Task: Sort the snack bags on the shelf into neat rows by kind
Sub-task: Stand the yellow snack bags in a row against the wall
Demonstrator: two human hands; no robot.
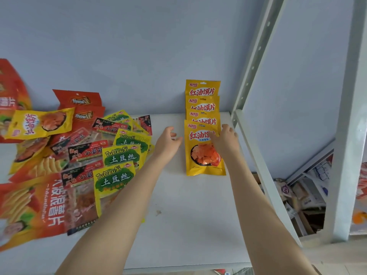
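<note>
A row of several yellow snack bags (pixel 202 155) with red lettering runs from the back wall forward at the shelf's right side, each overlapping the one behind. My right hand (pixel 226 141) rests on the right part of the front bag, fingers spread over it. My left hand (pixel 167 142) hovers just left of that bag, fingers loosely curled, holding nothing. At the left lies a mixed pile: green-and-yellow TuDouSi bags (pixel 117 179), black-and-red bags (pixel 87 151), red bags (pixel 79 100), one more yellow bag (pixel 41 124) lying sideways, and large orange chip bags (pixel 33 207).
The white shelf board (pixel 178 215) shows bare surface between the pile and the row. Grey metal uprights (pixel 256 62) stand at the right, a thicker post (pixel 345 155) nearer. Boxes and packets (pixel 303 199) sit below beyond the shelf's right edge. The wall is close behind.
</note>
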